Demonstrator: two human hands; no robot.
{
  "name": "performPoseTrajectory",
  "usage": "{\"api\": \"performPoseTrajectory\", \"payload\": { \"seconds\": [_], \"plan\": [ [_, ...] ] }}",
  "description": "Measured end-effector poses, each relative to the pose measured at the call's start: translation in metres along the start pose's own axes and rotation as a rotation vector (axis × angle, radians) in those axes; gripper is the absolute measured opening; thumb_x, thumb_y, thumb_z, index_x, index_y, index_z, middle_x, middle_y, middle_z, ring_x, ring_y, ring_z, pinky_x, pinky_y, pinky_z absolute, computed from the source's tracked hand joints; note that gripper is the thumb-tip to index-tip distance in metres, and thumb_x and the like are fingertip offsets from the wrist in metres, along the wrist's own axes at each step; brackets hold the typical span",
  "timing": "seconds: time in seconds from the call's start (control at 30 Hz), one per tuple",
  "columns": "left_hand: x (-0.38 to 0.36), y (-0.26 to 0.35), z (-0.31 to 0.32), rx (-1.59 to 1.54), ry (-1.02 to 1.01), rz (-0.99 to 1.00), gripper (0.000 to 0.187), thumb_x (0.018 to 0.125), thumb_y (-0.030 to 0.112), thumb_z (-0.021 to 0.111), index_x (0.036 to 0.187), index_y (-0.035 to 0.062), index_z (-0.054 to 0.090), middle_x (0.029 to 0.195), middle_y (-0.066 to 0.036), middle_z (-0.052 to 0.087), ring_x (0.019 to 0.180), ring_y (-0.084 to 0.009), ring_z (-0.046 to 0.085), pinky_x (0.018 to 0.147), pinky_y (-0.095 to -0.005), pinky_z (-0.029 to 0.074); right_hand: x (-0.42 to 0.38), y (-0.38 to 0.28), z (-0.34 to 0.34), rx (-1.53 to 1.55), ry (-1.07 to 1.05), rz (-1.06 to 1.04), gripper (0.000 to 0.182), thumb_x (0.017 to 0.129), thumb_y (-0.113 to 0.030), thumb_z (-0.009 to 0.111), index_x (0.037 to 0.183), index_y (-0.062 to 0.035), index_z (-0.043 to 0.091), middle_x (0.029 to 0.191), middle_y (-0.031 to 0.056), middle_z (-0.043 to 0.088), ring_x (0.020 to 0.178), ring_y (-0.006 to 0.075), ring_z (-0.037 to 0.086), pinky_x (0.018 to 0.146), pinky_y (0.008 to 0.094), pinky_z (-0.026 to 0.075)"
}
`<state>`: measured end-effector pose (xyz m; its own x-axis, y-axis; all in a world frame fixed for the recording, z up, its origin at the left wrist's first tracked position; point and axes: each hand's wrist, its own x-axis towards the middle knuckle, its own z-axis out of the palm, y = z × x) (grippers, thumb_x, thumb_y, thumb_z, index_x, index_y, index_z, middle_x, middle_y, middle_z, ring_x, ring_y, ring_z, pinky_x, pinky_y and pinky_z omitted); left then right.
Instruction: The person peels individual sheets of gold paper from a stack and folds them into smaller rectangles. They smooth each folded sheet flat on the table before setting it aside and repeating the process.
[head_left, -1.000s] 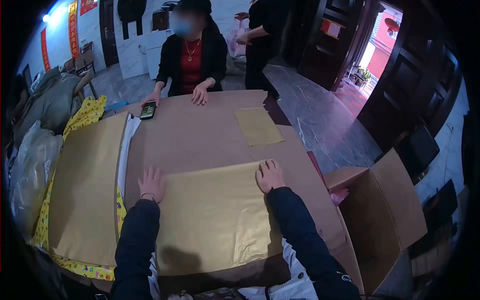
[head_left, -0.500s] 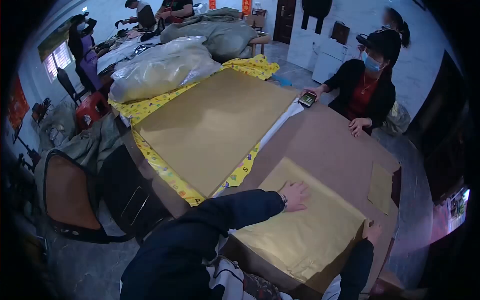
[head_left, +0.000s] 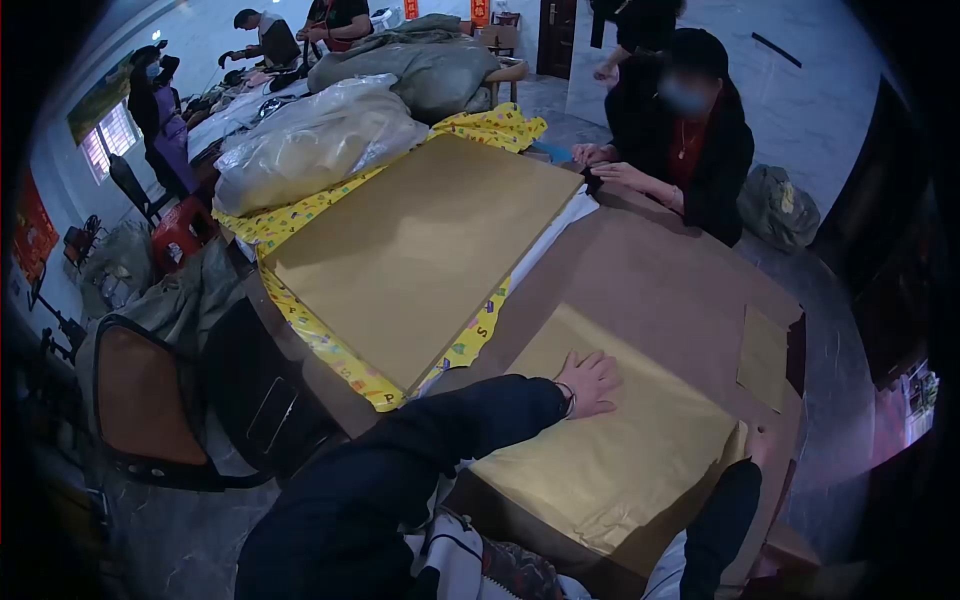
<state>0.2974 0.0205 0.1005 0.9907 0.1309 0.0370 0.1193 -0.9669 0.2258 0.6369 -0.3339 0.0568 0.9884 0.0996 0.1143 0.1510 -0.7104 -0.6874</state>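
Observation:
A sheet of golden-brown paper (head_left: pixel 620 460) lies creased in front of me, its near side hanging in shadow. My left hand (head_left: pixel 588 383) presses flat on its upper part, fingers spread. At the sheet's right corner, which stands up a little, is my right hand (head_left: pixel 765 442). It is blurred and blends with the brown tabletop, so its fingers cannot be made out. Beyond my left arm rests a stack of flat brown paper (head_left: pixel 430 250) on yellow printed wrapping (head_left: pixel 330 345).
A smaller brown paper piece (head_left: pixel 763 358) lies at the table's right side. A masked co-worker (head_left: pixel 690 130) leans on the far edge, both hands on the table. A clear plastic bag (head_left: pixel 310 150) sits behind the stack. A chair (head_left: pixel 150 400) stands at left.
My right hand has shifted slightly outward and up at the paper's corner; my left hand stays flat. The co-worker opposite leans in, both hands now together near the stack's corner; the phone no longer shows.

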Motion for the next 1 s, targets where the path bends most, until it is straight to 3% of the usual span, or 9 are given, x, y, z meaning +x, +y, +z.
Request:
{"api": "performPoseTrajectory", "payload": {
  "seconds": [0.27,0.33,0.37,0.4,0.5,0.53,0.57,0.73,1.0],
  "plan": [
    [0.008,0.005,0.012,-0.009,-0.087,0.005,0.053,0.094,0.044,0.045,0.142,0.0231,0.041,0.155,-0.011,0.022,0.144,-0.0318,0.017,0.108,-0.0660,0.016,-0.006,-0.024,-0.004,0.212,-0.103,-0.025,0.048,0.083,-0.012,0.067,0.127,0.0002,0.052,0.119,0.0154,0.060,0.111,0.0259,0.055,0.096,0.0362,0.043],
    [0.006,0.007,0.007,-0.008,-0.083,-0.019,0.053,0.094,0.046,0.045,0.141,0.0224,0.042,0.155,-0.011,0.023,0.144,-0.0317,0.017,0.109,-0.0657,0.015,0.004,0.006,0.007,0.536,-0.049,-0.073,0.047,0.085,-0.011,0.065,0.129,-0.0008,0.052,0.128,0.0169,0.054,0.119,0.0260,0.052,0.098,0.0350,0.042],
    [0.004,0.005,0.009,-0.028,-0.064,-0.024,0.053,0.093,0.046,0.046,0.141,0.0227,0.042,0.154,-0.011,0.024,0.144,-0.0321,0.018,0.108,-0.0659,0.016,0.006,0.019,0.005,0.447,0.040,-0.240,0.048,0.087,-0.009,0.061,0.133,-0.0014,0.049,0.134,0.0182,0.050,0.124,0.0264,0.049,0.102,0.0348,0.040],
    [0.005,0.006,0.012,-0.046,-0.046,-0.024,0.053,0.093,0.046,0.047,0.140,0.0231,0.043,0.154,-0.011,0.025,0.144,-0.0326,0.018,0.108,-0.0661,0.017,-0.022,-0.027,-0.010,0.365,0.182,-0.049,0.050,0.090,-0.013,0.058,0.136,-0.0013,0.045,0.136,0.0188,0.049,0.126,0.0280,0.047,0.104,0.0370,0.037],
    [0.007,0.006,0.012,-0.059,-0.055,0.013,0.052,0.093,0.045,0.048,0.139,0.0240,0.044,0.153,-0.011,0.027,0.143,-0.0330,0.018,0.108,-0.0663,0.018,-0.043,-0.060,-0.026,-0.100,0.207,-0.234,0.051,0.091,-0.020,0.054,0.137,-0.0018,0.043,0.132,0.0245,0.050,0.124,0.0378,0.047,0.105,0.0436,0.036],
    [0.006,0.004,0.014,-0.015,-0.051,0.005,0.051,0.093,0.045,0.048,0.139,0.0244,0.044,0.152,-0.011,0.027,0.144,-0.0328,0.018,0.108,-0.0661,0.018,-0.057,-0.099,-0.025,-0.284,-0.042,-0.149,0.046,0.090,-0.022,0.053,0.131,-0.0010,0.048,0.120,0.0262,0.055,0.115,0.0419,0.050,0.100,0.0468,0.039],
    [0.006,0.005,0.014,0.028,-0.040,-0.008,0.050,0.093,0.045,0.047,0.139,0.0248,0.044,0.152,-0.011,0.028,0.144,-0.0325,0.018,0.108,-0.0660,0.018,-0.064,-0.114,-0.004,-0.266,-0.097,-0.406,0.041,0.090,-0.024,0.051,0.124,-0.0006,0.051,0.110,0.0253,0.058,0.106,0.0436,0.052,0.095,0.0498,0.041],
    [0.010,0.012,0.006,0.036,-0.067,-0.036,0.052,0.094,0.046,0.046,0.142,0.0257,0.041,0.155,-0.009,0.023,0.144,-0.0314,0.017,0.109,-0.0657,0.019,-0.200,-0.201,0.084,-0.363,-0.558,-0.981,0.060,0.095,-0.039,0.043,0.137,0.0020,0.037,0.143,0.0222,0.037,0.136,0.0349,0.031,0.111,0.0487,0.027],
    [0.005,-0.006,-0.009,0.090,-0.129,-0.101,0.062,0.094,0.054,0.040,0.147,0.0201,0.034,0.157,-0.010,0.019,0.145,-0.0311,0.013,0.111,-0.0613,0.017,-0.090,-0.094,0.030,-0.690,-0.297,-0.363,0.069,0.097,-0.049,0.033,0.147,-0.0015,0.025,0.157,0.0153,0.016,0.146,0.0275,0.012,0.117,0.0491,0.012]
  ]
}}
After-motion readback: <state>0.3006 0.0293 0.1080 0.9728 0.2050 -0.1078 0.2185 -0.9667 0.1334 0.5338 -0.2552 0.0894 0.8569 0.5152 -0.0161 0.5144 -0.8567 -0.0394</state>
